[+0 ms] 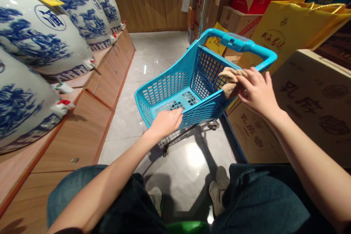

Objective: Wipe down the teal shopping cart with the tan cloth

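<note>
A blue plastic shopping cart point(164, 106) stands sideways before me, with its handle at the upper right and nothing lying in its basket. My left hand point(166, 121) is closed over the near side rim of the basket. At the rim's handle end, my right hand point(257, 89) pinches a tan cloth point(230, 80). Part of the cloth hangs over the rim and touches it.
Large blue-and-white porcelain jars point(44, 40) with taps line a wooden cabinet point(79, 128) at left. Cardboard boxes point(307, 106) and a yellow gift bag point(276, 36) crowd the right. A wooden counter point(153, 11) stands behind. Glossy floor tiles point(161, 49) run between.
</note>
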Motion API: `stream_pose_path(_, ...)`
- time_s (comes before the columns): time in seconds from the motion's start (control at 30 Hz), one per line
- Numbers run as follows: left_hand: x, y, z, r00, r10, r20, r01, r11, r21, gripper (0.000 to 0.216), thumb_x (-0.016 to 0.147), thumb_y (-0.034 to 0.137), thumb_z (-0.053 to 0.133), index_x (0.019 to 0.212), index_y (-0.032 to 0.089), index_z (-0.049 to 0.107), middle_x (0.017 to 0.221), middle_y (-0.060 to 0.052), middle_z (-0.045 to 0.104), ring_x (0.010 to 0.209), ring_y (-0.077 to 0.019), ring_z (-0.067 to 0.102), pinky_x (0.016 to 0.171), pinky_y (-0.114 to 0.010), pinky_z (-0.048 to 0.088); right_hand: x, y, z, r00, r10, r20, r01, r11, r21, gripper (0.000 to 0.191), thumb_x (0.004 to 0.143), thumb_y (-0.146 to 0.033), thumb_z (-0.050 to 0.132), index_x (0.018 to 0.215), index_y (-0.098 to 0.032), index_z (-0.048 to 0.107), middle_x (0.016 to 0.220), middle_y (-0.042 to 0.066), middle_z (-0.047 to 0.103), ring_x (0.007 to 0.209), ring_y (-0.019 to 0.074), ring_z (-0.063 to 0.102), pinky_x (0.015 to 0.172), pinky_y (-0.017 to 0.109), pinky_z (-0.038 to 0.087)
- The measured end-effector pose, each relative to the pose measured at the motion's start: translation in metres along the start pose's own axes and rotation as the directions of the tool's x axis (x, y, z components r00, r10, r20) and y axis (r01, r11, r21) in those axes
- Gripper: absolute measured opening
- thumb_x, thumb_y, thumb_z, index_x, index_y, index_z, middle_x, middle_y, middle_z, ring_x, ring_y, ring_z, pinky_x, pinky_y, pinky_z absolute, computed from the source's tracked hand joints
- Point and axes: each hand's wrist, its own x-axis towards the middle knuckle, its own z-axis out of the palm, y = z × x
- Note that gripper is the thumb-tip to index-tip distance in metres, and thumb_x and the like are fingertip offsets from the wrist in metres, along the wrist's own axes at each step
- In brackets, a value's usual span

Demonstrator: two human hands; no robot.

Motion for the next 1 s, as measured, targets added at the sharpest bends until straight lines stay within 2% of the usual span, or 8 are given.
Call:
stream_pose_path(0.13, 0.001, 0.000, 0.000, 1.000, 0.007, -0.002, -0.008, 1.000, -0.008, 0.033, 0.111, 0.031, 0.034, 0.122, 0.017, 0.062, 0.108, -0.013, 0.080, 0.097, -0.0294, 0.078, 0.076, -0.036, 0.057, -0.004, -0.003, 0.009, 0.997, 0.069, -0.020, -0.069, 0.998, 0.007, 0.062, 0.092, -0.028, 0.058, 0.151, -0.011, 0.051, 0.163, 0.029, 0.043, 0.154, 0.0496, 0.034, 0.116, 0.072, 0.035)
stream_pose_path(0.33, 0.001, 0.000, 0.000, 1.000, 0.001, -0.002, -0.001, 1.000, -0.006, 0.033, 0.111, 0.031, 0.034, 0.122, 0.018, 0.062, 0.110, -0.012, 0.080, 0.099, -0.0291, 0.078, 0.077, -0.036, 0.057, -0.012, -0.047, 0.017, 0.954, -0.268, 0.136, 0.254, 0.961, 0.108, 0.073, 0.090, -0.023, 0.059, 0.161, -0.019, 0.043, 0.166, 0.020, 0.044, 0.156, 0.0426, 0.035, 0.122, 0.074, 0.026)
stream_pose_path(0.47, 0.000, 0.001, -0.001, 1.000, -0.002, 0.000, 0.002, 1.000, 0.000, 0.032, 0.112, 0.031, 0.034, 0.123, 0.018, 0.061, 0.110, -0.012, 0.080, 0.099, -0.0282, 0.078, 0.077, -0.035, 0.056, -0.004, -0.025, 0.004, 0.997, -0.049, 0.056, 0.048, 0.999, 0.018, 0.067, 0.092, -0.023, 0.056, 0.158, -0.022, 0.049, 0.161, 0.020, 0.050, 0.152, 0.0439, 0.040, 0.122, 0.079, 0.019)
stream_pose_path(0.6, 0.000, 0.001, -0.001, 1.000, -0.002, 0.002, 0.002, 1.000, 0.000, 0.032, 0.112, 0.031, 0.034, 0.122, 0.018, 0.061, 0.110, -0.012, 0.080, 0.098, -0.0274, 0.078, 0.076, -0.034, 0.056, -0.004, -0.016, 0.006, 0.991, 0.131, 0.020, -0.131, 0.991, -0.037, 0.075, 0.089, -0.026, 0.060, 0.161, -0.014, 0.043, 0.165, 0.027, 0.042, 0.153, 0.0505, 0.034, 0.118, 0.081, 0.022)
stream_pose_path(0.67, 0.001, 0.001, -0.001, 1.000, -0.004, 0.000, 0.004, 1.000, -0.003, 0.032, 0.111, 0.031, 0.034, 0.122, 0.018, 0.061, 0.110, -0.012, 0.080, 0.099, -0.0277, 0.078, 0.076, -0.034, 0.056, -0.008, -0.033, 0.012, 0.995, 0.093, 0.045, -0.093, 0.996, -0.013, 0.077, 0.088, -0.028, 0.061, 0.161, -0.009, 0.041, 0.167, 0.029, 0.036, 0.155, 0.0513, 0.030, 0.118, 0.079, 0.026)
stream_pose_path(0.83, 0.001, 0.000, 0.000, 1.000, 0.011, -0.016, -0.011, 1.000, -0.005, 0.033, 0.111, 0.031, 0.033, 0.123, 0.018, 0.061, 0.110, -0.013, 0.080, 0.097, -0.0288, 0.078, 0.076, -0.036, 0.057, -0.015, -0.076, 0.017, 0.959, -0.245, 0.144, 0.229, 0.966, 0.119, 0.070, 0.091, -0.024, 0.057, 0.159, -0.014, 0.045, 0.167, 0.022, 0.042, 0.157, 0.0428, 0.033, 0.122, 0.074, 0.024)
stream_pose_path(0.9, 0.000, 0.000, 0.001, 1.000, 0.013, -0.025, -0.014, 1.000, -0.011, 0.033, 0.111, 0.031, 0.034, 0.123, 0.018, 0.062, 0.110, -0.013, 0.080, 0.097, -0.0288, 0.078, 0.076, -0.036, 0.057, -0.011, -0.067, 0.013, 0.964, -0.231, 0.130, 0.216, 0.969, 0.120, 0.070, 0.091, -0.022, 0.056, 0.161, -0.020, 0.045, 0.165, 0.019, 0.047, 0.155, 0.0420, 0.037, 0.122, 0.076, 0.022)
stream_pose_path(1.0, 0.000, -0.001, 0.001, 1.000, 0.007, -0.024, -0.007, 1.000, -0.020, 0.032, 0.111, 0.031, 0.034, 0.122, 0.019, 0.062, 0.109, -0.013, 0.080, 0.097, -0.0282, 0.078, 0.078, -0.036, 0.057, -0.004, -0.032, 0.008, 0.998, -0.034, 0.046, 0.031, 0.998, 0.056, 0.073, 0.090, -0.023, 0.057, 0.162, -0.022, 0.044, 0.160, 0.021, 0.051, 0.152, 0.0467, 0.040, 0.120, 0.081, 0.020)
